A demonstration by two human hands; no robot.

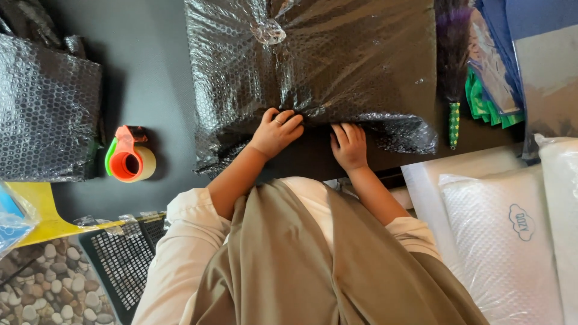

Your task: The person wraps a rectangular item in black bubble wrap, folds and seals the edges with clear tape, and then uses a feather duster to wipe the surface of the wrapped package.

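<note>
A large parcel wrapped in black bubble wrap (325, 60) lies on a dark table (150, 90) in front of me. My left hand (276, 132), with a ring on one finger, has its fingers curled onto the wrap's near edge. Just to the right of it, my right hand (349, 145) has its fingertips tucked into the same folded edge. The two hands sit close together at the middle of the near side. A knot of clear tape (270, 31) shows on top of the parcel.
An orange and green tape dispenser (128, 157) with a tape roll lies left of the parcel. Another black bubble-wrapped bundle (45, 114) is at far left. A purple duster (453, 72) lies at right, white bagged pillows (506, 241) at lower right, a black mesh crate (123, 259) at lower left.
</note>
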